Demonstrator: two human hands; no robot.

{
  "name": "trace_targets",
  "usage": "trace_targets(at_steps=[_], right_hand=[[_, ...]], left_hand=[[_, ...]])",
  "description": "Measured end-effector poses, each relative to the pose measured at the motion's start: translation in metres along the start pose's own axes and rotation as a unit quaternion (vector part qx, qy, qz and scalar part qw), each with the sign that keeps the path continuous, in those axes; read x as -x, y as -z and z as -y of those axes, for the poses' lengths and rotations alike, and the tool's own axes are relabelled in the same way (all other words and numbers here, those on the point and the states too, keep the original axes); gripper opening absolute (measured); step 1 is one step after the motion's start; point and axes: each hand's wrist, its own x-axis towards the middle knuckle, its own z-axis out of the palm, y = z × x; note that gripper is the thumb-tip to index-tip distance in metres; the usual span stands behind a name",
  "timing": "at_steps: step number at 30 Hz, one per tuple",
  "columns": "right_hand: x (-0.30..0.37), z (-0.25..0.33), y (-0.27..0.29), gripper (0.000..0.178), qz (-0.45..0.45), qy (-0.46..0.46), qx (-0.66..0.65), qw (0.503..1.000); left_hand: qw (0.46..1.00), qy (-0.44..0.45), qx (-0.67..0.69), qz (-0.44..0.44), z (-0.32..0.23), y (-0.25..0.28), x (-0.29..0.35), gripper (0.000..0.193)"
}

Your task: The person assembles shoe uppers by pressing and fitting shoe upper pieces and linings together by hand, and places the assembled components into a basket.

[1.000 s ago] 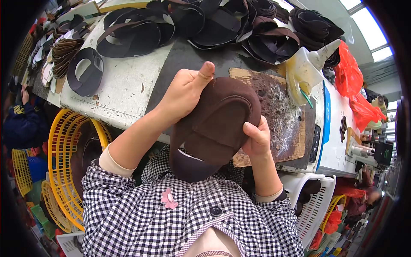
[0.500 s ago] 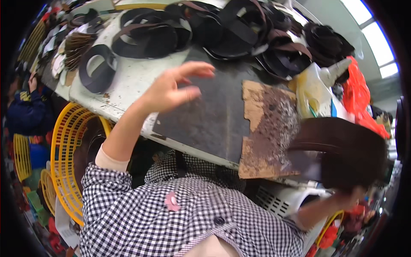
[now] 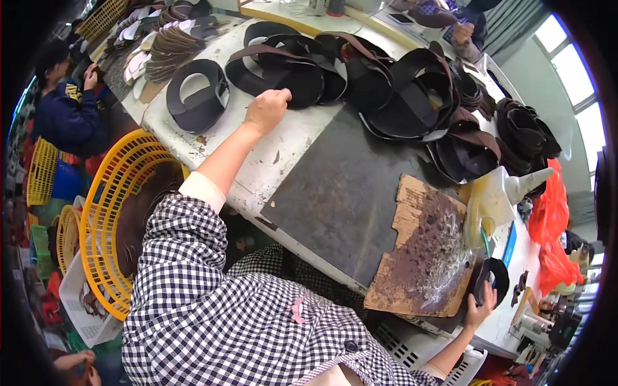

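Observation:
With its fingers closed, my left hand [image 3: 266, 112] pinches the near rim of a black looped piece [image 3: 302, 82] in the row at the back left of the table. My right hand [image 3: 481, 307] lies at the table's right edge, fingers spread against a small black ring-shaped piece [image 3: 501, 280]. Just left of that hand is a stained cardboard sheet [image 3: 405, 273], crusted with dark and whitish residue. A single black loop [image 3: 183, 116] lies apart on the left.
More black loops [image 3: 412, 106] line the far side. A translucent glue bottle [image 3: 483, 202] stands beyond the cardboard, near red plastic bags [image 3: 547, 212]. A yellow basket [image 3: 96, 212] holding dark pieces is at my left. Other people are at work at the far left and beyond the table.
My left hand has reached away to the black loops and closed on one. My right hand has come down to the table's right side; the large dark brown piece near it is out of view.

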Motion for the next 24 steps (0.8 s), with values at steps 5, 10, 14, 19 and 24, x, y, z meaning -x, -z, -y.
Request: trace_targets(at_steps=[5,10,14,19,24], right_hand=[[-0.042,0.115,0.021,0.031,-0.175,0.085,-0.086,0.977],[-0.058,0.213,0.021,0.021,-0.133,0.268,-0.198,0.933],[-0.069,0.282,0.067,0.016,-0.156,0.364,-0.267,0.879],[-0.081,0.361,0.134,0.016,-0.106,0.606,-0.550,0.565],[-0.068,0.375,0.160,0.009,0.004,0.699,-0.631,0.335]], left_hand=[[0.994,0.020,-0.071,0.082,-0.019,-0.003,-0.025,0.084],[0.995,0.027,-0.093,-0.019,-0.019,-0.081,-0.014,0.073],[0.989,-0.048,0.105,-0.088,-0.026,-0.021,0.005,0.034],[0.939,-0.251,0.226,-0.059,-0.093,0.110,0.070,0.037],[0.904,-0.366,0.199,0.094,-0.127,0.073,0.151,0.037]])
